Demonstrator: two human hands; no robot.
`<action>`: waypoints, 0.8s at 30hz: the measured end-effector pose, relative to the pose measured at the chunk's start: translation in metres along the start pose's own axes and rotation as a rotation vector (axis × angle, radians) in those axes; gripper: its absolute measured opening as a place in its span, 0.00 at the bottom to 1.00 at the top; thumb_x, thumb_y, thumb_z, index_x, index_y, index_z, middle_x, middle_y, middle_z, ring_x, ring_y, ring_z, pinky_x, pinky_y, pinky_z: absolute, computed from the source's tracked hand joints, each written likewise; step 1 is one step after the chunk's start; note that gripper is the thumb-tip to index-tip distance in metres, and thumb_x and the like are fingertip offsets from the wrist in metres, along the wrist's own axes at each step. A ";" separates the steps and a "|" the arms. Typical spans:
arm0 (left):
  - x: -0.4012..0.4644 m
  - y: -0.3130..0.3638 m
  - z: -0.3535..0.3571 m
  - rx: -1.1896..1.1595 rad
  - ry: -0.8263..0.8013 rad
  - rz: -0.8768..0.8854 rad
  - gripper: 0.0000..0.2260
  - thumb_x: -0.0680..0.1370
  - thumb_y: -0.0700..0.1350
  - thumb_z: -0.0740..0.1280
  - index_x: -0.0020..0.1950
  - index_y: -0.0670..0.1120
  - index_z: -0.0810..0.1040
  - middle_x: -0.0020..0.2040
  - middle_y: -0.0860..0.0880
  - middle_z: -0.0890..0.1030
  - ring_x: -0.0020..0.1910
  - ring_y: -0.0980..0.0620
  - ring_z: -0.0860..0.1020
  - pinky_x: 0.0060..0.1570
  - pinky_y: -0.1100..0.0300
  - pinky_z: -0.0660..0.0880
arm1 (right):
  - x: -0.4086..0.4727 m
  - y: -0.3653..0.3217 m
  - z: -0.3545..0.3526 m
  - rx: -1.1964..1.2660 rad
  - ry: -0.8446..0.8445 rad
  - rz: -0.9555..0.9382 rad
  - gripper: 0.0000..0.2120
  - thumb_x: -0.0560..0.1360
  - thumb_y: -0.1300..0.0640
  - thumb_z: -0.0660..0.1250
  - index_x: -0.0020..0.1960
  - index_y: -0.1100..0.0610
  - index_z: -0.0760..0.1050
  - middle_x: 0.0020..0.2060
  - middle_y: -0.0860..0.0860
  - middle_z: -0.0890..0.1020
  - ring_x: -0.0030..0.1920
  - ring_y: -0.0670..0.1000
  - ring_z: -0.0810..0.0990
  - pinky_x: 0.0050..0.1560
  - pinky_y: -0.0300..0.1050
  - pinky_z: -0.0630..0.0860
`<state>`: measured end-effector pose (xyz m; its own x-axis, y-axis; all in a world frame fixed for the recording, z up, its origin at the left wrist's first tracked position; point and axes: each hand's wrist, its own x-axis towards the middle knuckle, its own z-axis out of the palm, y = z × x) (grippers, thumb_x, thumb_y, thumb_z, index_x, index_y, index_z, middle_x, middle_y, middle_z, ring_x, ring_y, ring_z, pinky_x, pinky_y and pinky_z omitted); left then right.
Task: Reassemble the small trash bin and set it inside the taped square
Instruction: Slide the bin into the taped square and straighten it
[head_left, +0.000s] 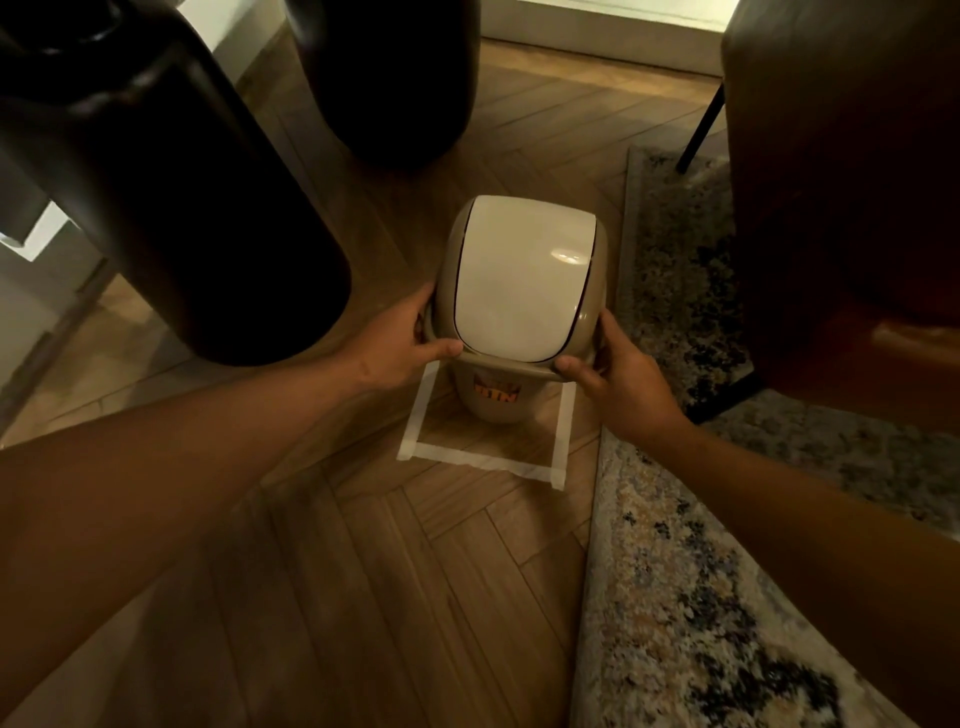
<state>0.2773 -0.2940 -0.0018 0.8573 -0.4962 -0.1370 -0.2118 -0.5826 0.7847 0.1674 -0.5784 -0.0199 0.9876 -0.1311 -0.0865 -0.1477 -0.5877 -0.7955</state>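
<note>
The trash bin sits at frame centre, swing lid fitted in its collar. Its base stands within the taped square on the wood floor; whether the base rests on the floor or hangs just above it, I cannot tell. The far side of the square is hidden behind the bin. The near tape strip lies clear of the base, with bare floor between them.

Edges around the bin: a large dark cylindrical object fills the upper left, its lower edge near my left hand. A second dark rounded object stands at top centre, apart from the bin's far side. The patterned rug runs down the right; its edge lies just beside the right tape strip. A brown chair occupies the upper right, one thin black leg standing at the rug's far end. Open floor is widest in the lower centre of the frame, toward me.

My left hand clasps the left side of the collar, thumb on top by the lid's near edge, fingers wrapped behind. My right hand clasps the right side, thumb on the near rim. Both forearms reach in from the lower corners, converging on the bin.
</note>
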 end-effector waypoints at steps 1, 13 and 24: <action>0.001 -0.001 0.000 0.024 0.023 0.002 0.36 0.75 0.51 0.74 0.79 0.54 0.61 0.68 0.60 0.73 0.61 0.64 0.72 0.53 0.77 0.69 | 0.003 -0.001 0.000 0.004 -0.001 0.006 0.40 0.77 0.39 0.71 0.83 0.39 0.56 0.69 0.45 0.81 0.66 0.50 0.82 0.64 0.54 0.80; 0.007 0.002 -0.002 0.029 0.116 -0.029 0.31 0.76 0.47 0.74 0.77 0.50 0.68 0.57 0.60 0.77 0.48 0.74 0.75 0.41 0.82 0.67 | 0.010 -0.012 0.006 0.082 0.010 0.020 0.39 0.80 0.44 0.71 0.85 0.43 0.55 0.68 0.49 0.82 0.58 0.53 0.85 0.58 0.58 0.83; 0.016 0.000 0.000 -0.023 0.146 -0.045 0.29 0.78 0.45 0.72 0.77 0.50 0.67 0.54 0.62 0.75 0.48 0.73 0.71 0.35 0.78 0.72 | 0.022 -0.013 0.006 0.173 -0.007 0.011 0.36 0.82 0.49 0.69 0.85 0.44 0.55 0.54 0.50 0.86 0.39 0.48 0.83 0.45 0.53 0.84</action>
<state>0.2908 -0.3021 -0.0039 0.9254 -0.3696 -0.0843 -0.1618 -0.5862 0.7939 0.1913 -0.5688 -0.0148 0.9864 -0.1311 -0.0993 -0.1477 -0.4403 -0.8856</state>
